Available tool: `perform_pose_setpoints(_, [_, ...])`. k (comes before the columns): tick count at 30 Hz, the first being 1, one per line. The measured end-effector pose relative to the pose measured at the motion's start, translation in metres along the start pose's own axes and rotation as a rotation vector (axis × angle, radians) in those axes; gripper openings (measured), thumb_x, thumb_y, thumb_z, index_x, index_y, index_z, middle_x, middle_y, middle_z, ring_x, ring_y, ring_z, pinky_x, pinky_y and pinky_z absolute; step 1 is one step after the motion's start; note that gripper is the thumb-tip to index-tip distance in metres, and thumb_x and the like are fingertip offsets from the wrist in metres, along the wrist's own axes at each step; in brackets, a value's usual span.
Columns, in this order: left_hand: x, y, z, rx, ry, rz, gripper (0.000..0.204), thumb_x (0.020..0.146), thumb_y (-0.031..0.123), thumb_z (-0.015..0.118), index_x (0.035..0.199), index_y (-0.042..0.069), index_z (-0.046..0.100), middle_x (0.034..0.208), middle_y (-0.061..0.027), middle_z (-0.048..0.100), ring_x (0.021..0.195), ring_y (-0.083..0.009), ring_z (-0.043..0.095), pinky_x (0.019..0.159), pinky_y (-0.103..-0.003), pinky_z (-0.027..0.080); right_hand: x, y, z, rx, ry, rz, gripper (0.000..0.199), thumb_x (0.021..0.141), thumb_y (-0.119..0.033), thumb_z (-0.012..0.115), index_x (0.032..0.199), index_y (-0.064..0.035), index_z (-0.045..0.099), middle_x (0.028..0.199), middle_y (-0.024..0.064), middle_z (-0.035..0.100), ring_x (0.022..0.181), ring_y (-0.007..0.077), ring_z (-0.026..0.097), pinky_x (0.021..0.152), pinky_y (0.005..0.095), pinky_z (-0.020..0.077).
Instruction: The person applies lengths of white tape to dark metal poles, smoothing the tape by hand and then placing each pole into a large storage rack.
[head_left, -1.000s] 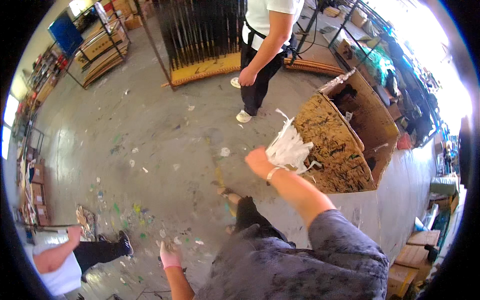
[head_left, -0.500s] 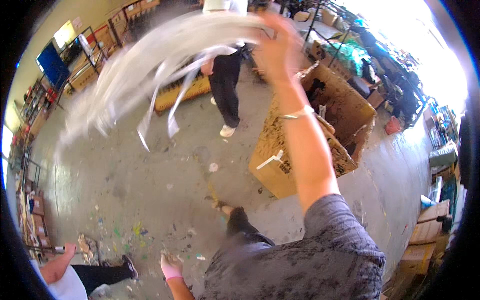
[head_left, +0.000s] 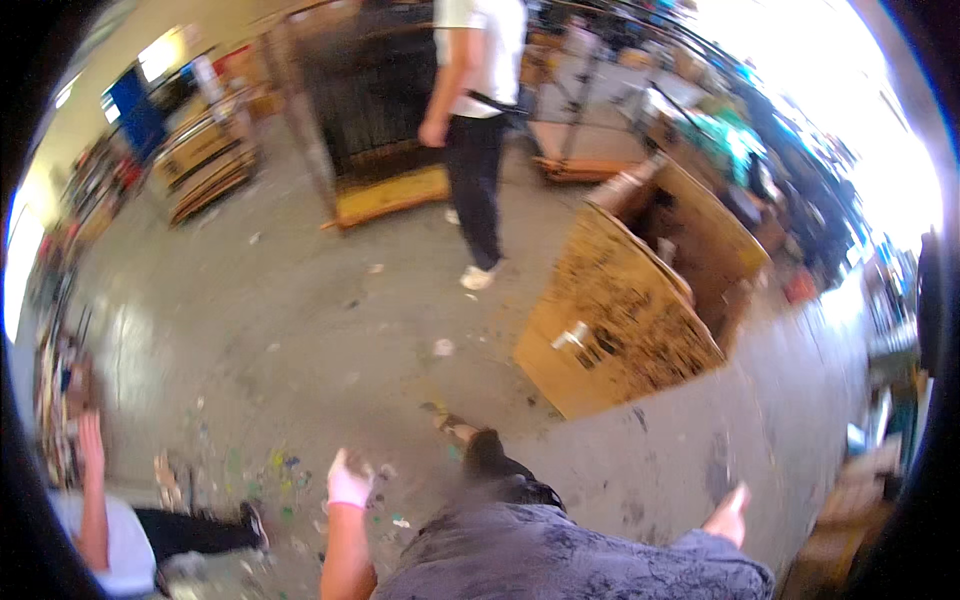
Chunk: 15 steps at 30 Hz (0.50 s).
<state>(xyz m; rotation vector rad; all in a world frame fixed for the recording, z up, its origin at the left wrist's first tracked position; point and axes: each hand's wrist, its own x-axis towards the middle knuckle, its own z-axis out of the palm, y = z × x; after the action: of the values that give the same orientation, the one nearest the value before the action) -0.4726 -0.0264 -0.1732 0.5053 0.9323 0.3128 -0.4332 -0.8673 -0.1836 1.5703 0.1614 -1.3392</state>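
Head view: right hand (head_left: 728, 515) hangs open and empty; left hand (head_left: 349, 480), pale-gloved, loosely closed, holds nothing visible. The nearest thing, the chipboard crate (head_left: 625, 320), stands ahead-right on the concrete floor (head_left: 300, 330). Likely stiff, heavy, rough-edged; grip top rim.

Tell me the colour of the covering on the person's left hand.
Pink: the left hand wears a pale pink glove or wrap, seen in the head view.
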Motion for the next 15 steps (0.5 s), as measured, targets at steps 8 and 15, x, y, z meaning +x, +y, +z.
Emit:
perform_pose_setpoints(8, [0.029,-0.062,-0.077,0.398,-0.071,0.252,0.035,0.088,0.03,0.049,0.108,0.001,0.051,0.109,-0.0158,0.055,0.091,-0.0264,0.053,0.08,-0.036,0.042,0.021,-0.158,-0.345,1.269,0.447,-0.688,0.027,0.08,-0.028,0.058,0.095,-0.0055,0.056,0.089,0.0065,0.058,0.086,0.0205,0.056,0.075,0.0352,0.045])
perform_pose_setpoints(15, [-0.01,-0.074,-0.118,0.498,0.127,0.428,0.047,0.09,0.034,0.044,0.123,0.001,0.042,0.126,-0.0174,0.045,0.101,-0.0276,0.047,0.084,-0.036,0.039,-0.157,-0.155,-0.75,1.255,1.14,-1.39,0.013,0.075,-0.014,0.06,0.077,-0.0015,0.062,0.063,0.0026,0.059,0.054,0.0102,0.052,0.049,0.0255,0.043])
